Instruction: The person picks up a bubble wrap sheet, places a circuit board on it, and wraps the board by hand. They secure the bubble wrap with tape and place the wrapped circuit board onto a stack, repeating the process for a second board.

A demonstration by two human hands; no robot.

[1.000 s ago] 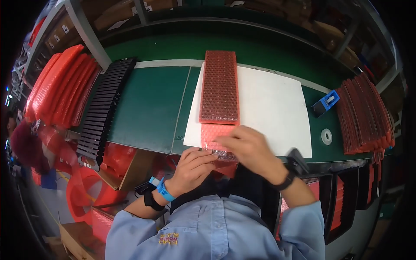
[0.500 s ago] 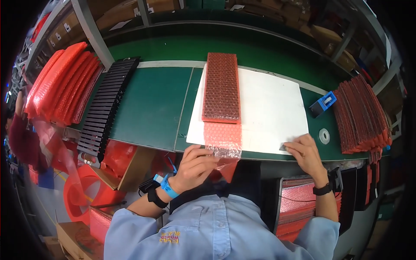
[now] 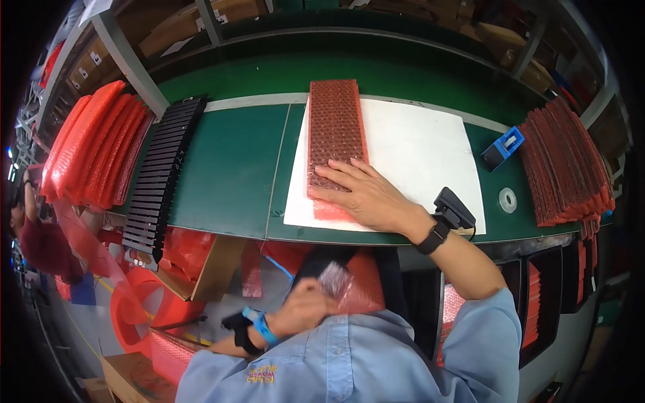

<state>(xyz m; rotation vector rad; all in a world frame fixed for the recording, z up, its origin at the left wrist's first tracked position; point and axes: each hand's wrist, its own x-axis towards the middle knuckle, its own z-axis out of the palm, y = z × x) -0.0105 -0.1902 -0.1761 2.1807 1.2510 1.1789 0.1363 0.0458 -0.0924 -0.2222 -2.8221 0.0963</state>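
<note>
A long flat parcel in red bubble wrap (image 3: 334, 127) lies on a white sheet (image 3: 423, 154). My right hand (image 3: 369, 198) is open and rests flat across its near end, with fingers spread. Below the hand a short pink bubble-wrap flap (image 3: 329, 211) shows. My left hand (image 3: 306, 307), a little blurred, is closed below the table edge in front of my body. A crumpled piece of clear plastic film (image 3: 334, 277) sticks up from its fingers, over pink wrap (image 3: 363, 285) by my lap.
A black slatted rack (image 3: 160, 171) and stacked red bubble-wrap bags (image 3: 94, 148) stand on the left. To the right are a blue tape dispenser (image 3: 502, 148), a white tape roll (image 3: 507, 200) and a stack of wrapped parcels (image 3: 568, 164). An open carton (image 3: 218, 269) is below the table.
My left hand has moved down off the table edge with the clear film, away from the parcel. My right hand has moved left from the sheet's right corner onto the parcel and opened out.
</note>
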